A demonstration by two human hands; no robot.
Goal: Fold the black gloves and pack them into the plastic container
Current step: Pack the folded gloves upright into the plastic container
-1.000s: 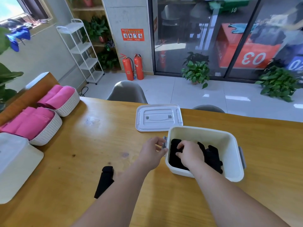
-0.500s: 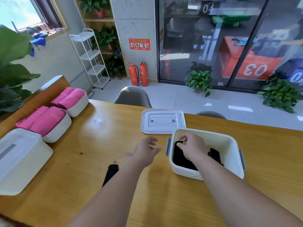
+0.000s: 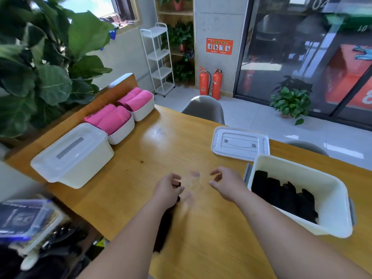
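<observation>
Curling round the far end of a black glove, the left grip grasps it low over the wooden surface. The rest of the glove trails back toward the near edge, partly hidden under the forearm and blurred. Just to its right, the right grip hangs above the wood, released, its fingers loosely bent and holding nothing.

Right of that grip stands the white plastic container, open, with a row of folded black gloves lying along its near-left side. Its lid lies flat on the surface just beyond the container's far-left corner, handle side up.

On the left side of the surface sits a lidded translucent storage box. Beyond it are two white woven baskets, the nearer basket and the farther basket, each filled with rolled pink cloths.

A grey chair is drawn up at the far edge, and a second chair back shows behind the lid. Large green leaves of a potted plant fill the left. Against the far wall are a white tiered rack, two red fire extinguishers and an orange notice. Dark glass doors run along the right, with a leafy floor plant before them.
</observation>
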